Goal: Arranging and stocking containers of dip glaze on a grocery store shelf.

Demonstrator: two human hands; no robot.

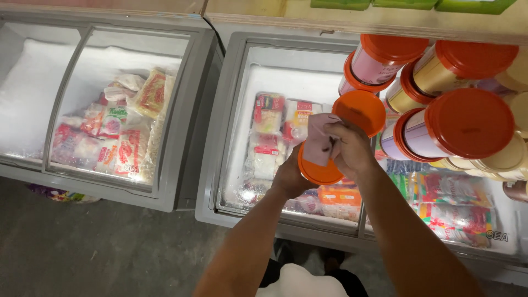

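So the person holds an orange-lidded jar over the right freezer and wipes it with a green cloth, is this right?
Not quite: the cloth is pinkish, not green, as the head view shows. The rest holds: the left hand holds the orange-lidded jar over the right freezer, and the right hand presses the cloth on it.

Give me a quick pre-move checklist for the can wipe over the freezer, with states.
1. Left hand grips the orange-lidded can: ok.
2. Right hand presses the pink cloth on the can: ok.
3. Can's lid seated: cannot tell, hidden by cloth.
4. Stacked cans on the right freezer stable: cannot tell.
5. Glass lid under the hands shut: ok.
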